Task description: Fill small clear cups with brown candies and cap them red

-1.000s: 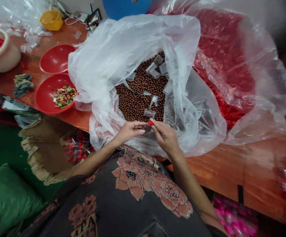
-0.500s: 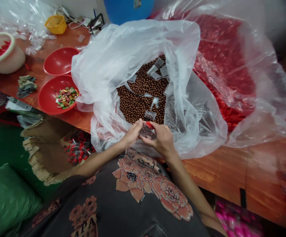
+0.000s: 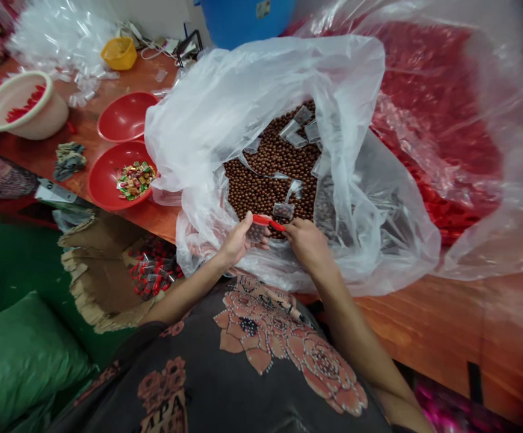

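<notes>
My left hand (image 3: 236,242) and my right hand (image 3: 305,240) together pinch a small clear pouch with a red strip along its top (image 3: 261,225), held at the near edge of a big clear plastic bag (image 3: 225,102). The bag is full of small brown balls (image 3: 265,174). Several small clear pouches (image 3: 300,126) lie on top of the balls. My left fingers wrap the pouch's left side. On the right end of the red strip my right fingertips are closed.
A second large plastic bag of red pieces (image 3: 428,120) lies to the right on the wooden table (image 3: 423,313). Left of the bags stand a red bowl with wrapped candies (image 3: 121,180), an empty red bowl (image 3: 126,114), a cream bowl (image 3: 24,108) and a yellow cup (image 3: 119,52). A cardboard box of red packets (image 3: 148,270) sits below the table edge.
The pouch has come up between both hands and its red strip now lies level. The camera view has shifted so the whole scene sits a little further right.
</notes>
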`<action>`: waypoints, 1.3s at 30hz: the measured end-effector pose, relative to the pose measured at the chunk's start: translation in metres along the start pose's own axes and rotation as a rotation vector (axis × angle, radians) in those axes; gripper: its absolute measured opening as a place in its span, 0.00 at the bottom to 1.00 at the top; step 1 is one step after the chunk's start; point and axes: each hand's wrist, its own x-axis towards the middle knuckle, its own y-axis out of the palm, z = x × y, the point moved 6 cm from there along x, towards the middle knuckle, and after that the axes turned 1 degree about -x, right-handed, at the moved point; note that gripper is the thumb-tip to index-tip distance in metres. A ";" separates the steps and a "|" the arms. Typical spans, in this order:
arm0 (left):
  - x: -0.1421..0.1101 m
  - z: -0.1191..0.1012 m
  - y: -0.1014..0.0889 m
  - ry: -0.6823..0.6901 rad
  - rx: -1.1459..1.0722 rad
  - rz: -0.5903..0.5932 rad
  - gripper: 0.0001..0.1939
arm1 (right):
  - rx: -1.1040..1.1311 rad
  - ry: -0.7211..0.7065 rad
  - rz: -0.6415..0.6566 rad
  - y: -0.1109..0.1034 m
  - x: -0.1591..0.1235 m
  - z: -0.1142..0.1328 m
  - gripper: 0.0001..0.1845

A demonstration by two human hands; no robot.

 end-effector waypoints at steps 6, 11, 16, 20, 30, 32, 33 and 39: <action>-0.002 0.004 0.000 -0.097 -0.054 0.038 0.31 | 0.070 0.040 -0.039 -0.002 -0.002 -0.005 0.17; -0.003 0.013 0.005 -0.129 0.034 0.057 0.33 | 0.588 0.302 -0.306 -0.023 -0.011 -0.010 0.16; -0.004 0.022 0.018 -0.044 0.226 0.105 0.35 | 0.741 0.210 -0.274 -0.031 -0.011 0.027 0.17; -0.006 0.026 0.022 -0.036 0.294 0.112 0.37 | 0.411 -0.062 -0.180 -0.036 -0.014 0.046 0.24; -0.007 0.035 0.021 -0.160 0.083 0.096 0.26 | 0.177 -0.355 -0.168 -0.044 -0.027 0.064 0.43; -0.007 0.028 0.024 -0.208 -0.001 0.130 0.27 | 0.365 -0.168 -0.220 -0.047 -0.026 0.053 0.43; -0.008 0.024 0.026 -0.220 -0.037 0.152 0.26 | 0.449 -0.069 -0.262 -0.049 -0.027 0.045 0.41; -0.011 0.007 0.033 -0.133 -0.091 0.197 0.23 | 0.785 0.272 -0.220 -0.045 -0.036 0.018 0.12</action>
